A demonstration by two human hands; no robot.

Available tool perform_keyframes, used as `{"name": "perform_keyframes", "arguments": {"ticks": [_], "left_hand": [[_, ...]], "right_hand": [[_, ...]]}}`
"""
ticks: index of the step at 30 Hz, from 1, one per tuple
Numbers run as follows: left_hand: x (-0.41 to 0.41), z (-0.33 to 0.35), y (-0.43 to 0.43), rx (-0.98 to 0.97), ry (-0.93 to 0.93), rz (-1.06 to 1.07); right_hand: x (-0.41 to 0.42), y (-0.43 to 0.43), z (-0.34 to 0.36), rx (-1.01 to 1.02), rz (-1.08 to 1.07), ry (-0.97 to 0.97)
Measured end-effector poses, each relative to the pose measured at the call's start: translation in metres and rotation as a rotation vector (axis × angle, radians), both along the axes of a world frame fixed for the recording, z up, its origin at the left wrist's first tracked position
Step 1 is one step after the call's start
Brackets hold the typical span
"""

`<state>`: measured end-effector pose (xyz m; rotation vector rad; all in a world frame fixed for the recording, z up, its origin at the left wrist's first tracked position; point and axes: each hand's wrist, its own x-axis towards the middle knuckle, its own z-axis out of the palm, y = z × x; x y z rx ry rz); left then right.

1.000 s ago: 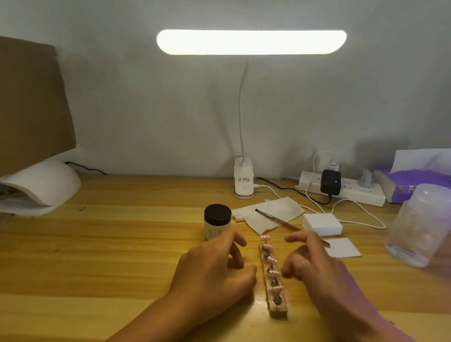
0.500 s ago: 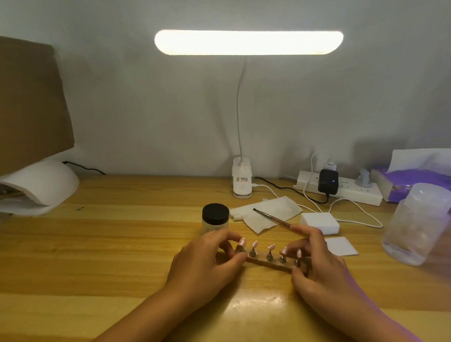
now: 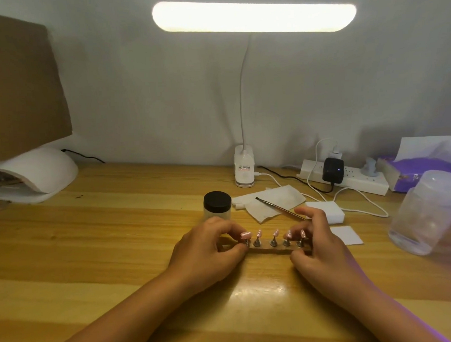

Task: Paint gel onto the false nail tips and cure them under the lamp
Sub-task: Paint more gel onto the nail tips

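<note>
- Gripping the brown bar-shaped nail holder (image 3: 272, 250) at both ends, the left hand (image 3: 207, 246) pinches its left end between thumb and curled fingers, and the right hand (image 3: 323, 246) clamps its right end in the same way. The bar rests on the pale wooden table (image 3: 93, 241).
- A second ago the bar pointed away from the person, lying between the hands. Now it lies crosswise, turned about a quarter turn.
- The five pink false nail tips (image 3: 275, 233) stand on small metal pegs along the holder, in a row facing the person.
- This looks like positioning for painting: each tip is now reachable from the front.
- Just behind the holder's left end stands the clear round jar with a black lid (image 3: 217, 201), still capped.
- Behind the holder's right half, the thin metal-handled brush (image 3: 280, 207) lies untouched on a crumpled white tissue (image 3: 272, 202), so I judge no gel stroke has begun.
- Far behind and left of the holder sits the white domed curing lamp (image 3: 38, 171), well apart. The holder has to be carried there once the tips are painted.
</note>
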<state>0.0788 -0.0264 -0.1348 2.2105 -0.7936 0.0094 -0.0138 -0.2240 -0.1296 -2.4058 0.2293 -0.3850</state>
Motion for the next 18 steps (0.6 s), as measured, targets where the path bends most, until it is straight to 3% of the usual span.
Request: {"name": "perform_keyframes", "arguments": {"ticks": [8,18], "left_hand": [[0.002,0.0013,0.0013,-0.076,0.087,-0.037],[-0.0049,0.0047,-0.0001,0.064,0.045,-0.004]], "right_hand": [[0.0003,-0.0033,-0.0007,0.054,-0.005,0.022],[0.0001,-0.0007,-0.0006,0.051,-0.012,0.012]]}}
